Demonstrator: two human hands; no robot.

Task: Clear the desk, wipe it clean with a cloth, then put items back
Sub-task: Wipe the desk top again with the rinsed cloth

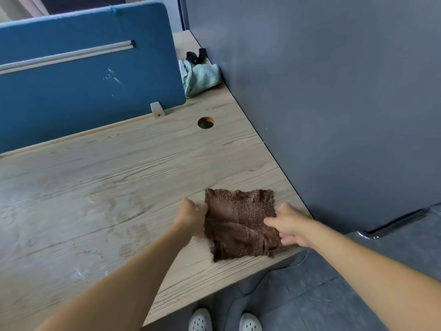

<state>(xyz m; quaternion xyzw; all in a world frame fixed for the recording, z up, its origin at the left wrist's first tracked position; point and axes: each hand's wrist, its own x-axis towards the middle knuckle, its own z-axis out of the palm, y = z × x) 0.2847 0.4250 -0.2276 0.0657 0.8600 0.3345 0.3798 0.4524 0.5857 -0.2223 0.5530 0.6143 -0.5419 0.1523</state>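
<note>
Left hand (193, 217) seemingly pinches brown cloth (238, 223) (on desk (119, 187)); right hand (290, 226) presses it, fingers straight.

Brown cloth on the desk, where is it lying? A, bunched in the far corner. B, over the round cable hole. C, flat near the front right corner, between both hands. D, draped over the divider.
C: the brown cloth lies flat by the desk's front right corner, left hand and right hand at its sides.
</note>
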